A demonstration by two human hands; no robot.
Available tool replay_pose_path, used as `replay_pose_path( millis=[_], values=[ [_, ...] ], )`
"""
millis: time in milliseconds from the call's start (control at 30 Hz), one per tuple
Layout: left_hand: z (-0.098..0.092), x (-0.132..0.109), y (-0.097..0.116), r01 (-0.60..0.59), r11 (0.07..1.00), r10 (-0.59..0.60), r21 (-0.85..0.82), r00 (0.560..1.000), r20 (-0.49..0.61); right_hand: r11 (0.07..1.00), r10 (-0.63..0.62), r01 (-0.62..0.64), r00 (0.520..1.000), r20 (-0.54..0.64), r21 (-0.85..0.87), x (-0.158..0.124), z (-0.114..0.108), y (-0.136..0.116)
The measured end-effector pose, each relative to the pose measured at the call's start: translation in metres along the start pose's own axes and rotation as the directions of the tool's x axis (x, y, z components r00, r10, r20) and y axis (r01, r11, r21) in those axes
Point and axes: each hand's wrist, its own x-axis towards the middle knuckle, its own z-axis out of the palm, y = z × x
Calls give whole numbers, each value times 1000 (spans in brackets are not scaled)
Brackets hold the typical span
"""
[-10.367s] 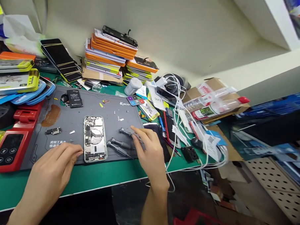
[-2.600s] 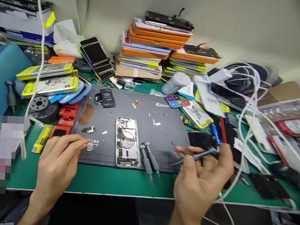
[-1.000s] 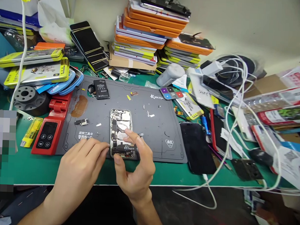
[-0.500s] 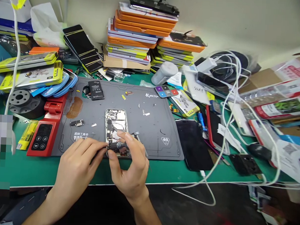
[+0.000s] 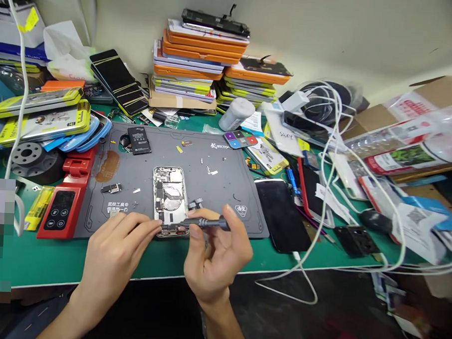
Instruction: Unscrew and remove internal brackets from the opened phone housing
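Note:
An opened phone, its inner parts and a round coil bare, lies on the grey work mat. My left hand is closed in a pinch at the phone's lower left edge; what its fingertips grip is hidden. My right hand holds a dark screwdriver almost level, its shaft pointing left across the phone's lower end. A grey metallic piece shows just beyond the right fingers; whether the hand holds it I cannot tell. Left of the phone lies a small metal part.
A black battery and several tiny parts lie on the mat. To the left stands a red device with buttons. A dark phone with a white cable lies to the right. Stacked boxes stand behind.
My right hand has moved right and tilted the screwdriver flatter, so more of the phone shows. My left hand stays at the phone's edge. The whole view has shifted slightly.

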Motion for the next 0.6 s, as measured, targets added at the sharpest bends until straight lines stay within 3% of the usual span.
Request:
replay_pose_path(
  millis=[200, 600],
  values=[
    [3, 0, -1, -51, 998, 51, 40, 999, 19, 995, -52, 59, 995, 91, -75, -5, -3, 8],
    [1, -1, 1, -68, 997, 64, 44, 994, 84, 995, -48, 59, 991, 125, -84, -5, -3, 7]
  ],
)
